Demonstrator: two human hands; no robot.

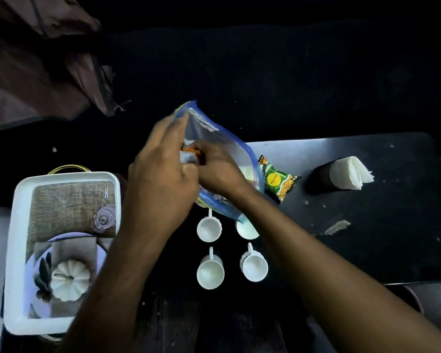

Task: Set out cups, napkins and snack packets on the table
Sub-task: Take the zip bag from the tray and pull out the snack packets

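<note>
A clear zip bag (222,141) with a blue rim is held up over the dark table (367,238). My left hand (161,169) grips the bag's open mouth. My right hand (217,169) reaches into it, fingers closed on an orange packet (191,151) that is mostly hidden. A green snack packet (278,179) lies on the table just right of the bag. Several white cups stand in two rows below the bag, among them one at the near left (210,272) and one at the near right (253,267). White napkins (351,171) stick out of a dark holder (323,174) at the right.
A white tray (13,250) at the left holds a woven mat, a clear glass (105,217), a plate and a white pumpkin ornament (70,278). Brown cloth (36,59) hangs at the upper left. The table's right half has scuff marks.
</note>
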